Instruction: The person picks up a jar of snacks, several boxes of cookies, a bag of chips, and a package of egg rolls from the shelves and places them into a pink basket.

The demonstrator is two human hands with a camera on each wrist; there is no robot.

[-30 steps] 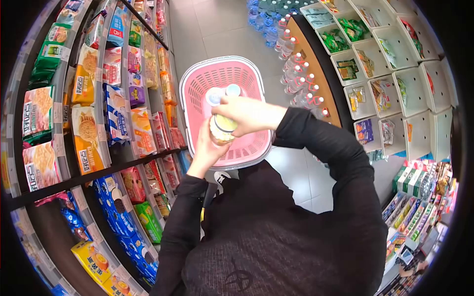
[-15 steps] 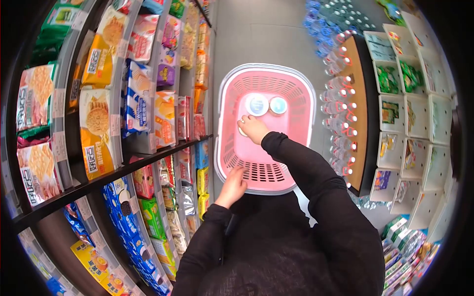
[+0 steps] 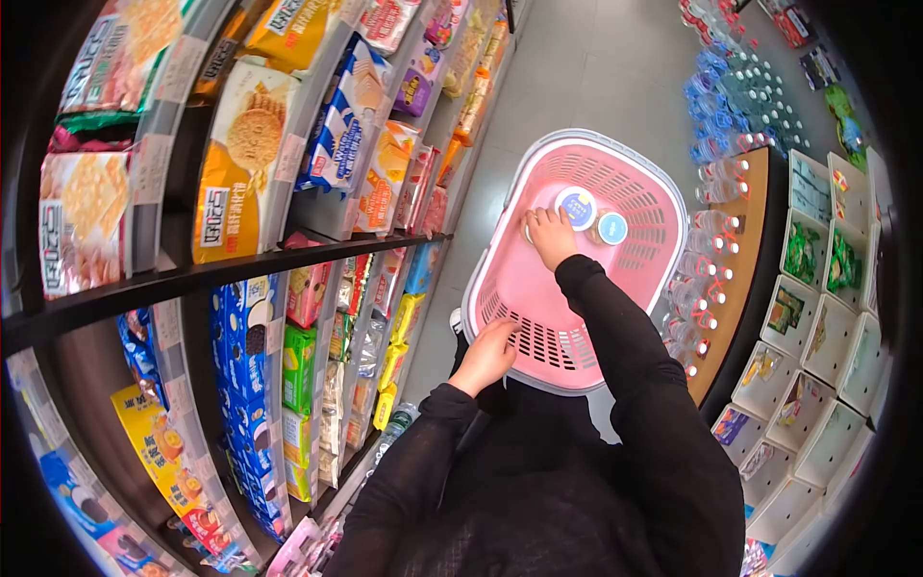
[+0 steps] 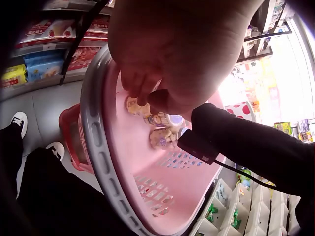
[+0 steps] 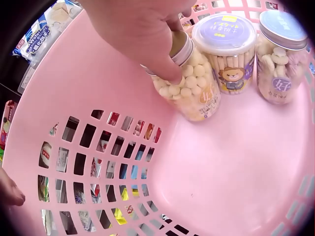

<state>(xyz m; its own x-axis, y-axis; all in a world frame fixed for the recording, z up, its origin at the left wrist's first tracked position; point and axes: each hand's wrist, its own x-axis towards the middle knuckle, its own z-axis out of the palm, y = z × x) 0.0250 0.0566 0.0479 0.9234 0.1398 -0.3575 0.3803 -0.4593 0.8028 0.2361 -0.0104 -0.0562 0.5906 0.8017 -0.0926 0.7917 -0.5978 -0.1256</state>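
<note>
Inside the pink basket (image 3: 519, 279), my right hand (image 3: 553, 238) grips the lid end of a clear jar (image 5: 199, 96) of round, pale pieces. That jar is tilted in the right wrist view, beside a bear-printed tub (image 5: 231, 73) with a clear lid. A blue-lidded jar (image 5: 280, 81) stands on the tub's other side; both are upright. My left hand (image 3: 487, 358) is at the basket's near left side, fingers loosely bent and holding nothing. It looms large at the top of the left wrist view.
Packaged snacks fill the shelves (image 3: 356, 245) at left. Rows of bottles (image 3: 707, 245) stand right of the basket beside a wooden ledge (image 3: 745, 240), with white bins (image 3: 793, 317) beyond. Grey floor (image 3: 577, 77) lies ahead. A red basket (image 4: 74, 137) shows in the left wrist view.
My hands have parted: the right carried the jar down into the basket beside the other containers, while the left let go and moved to the near side. The view has shifted and turned.
</note>
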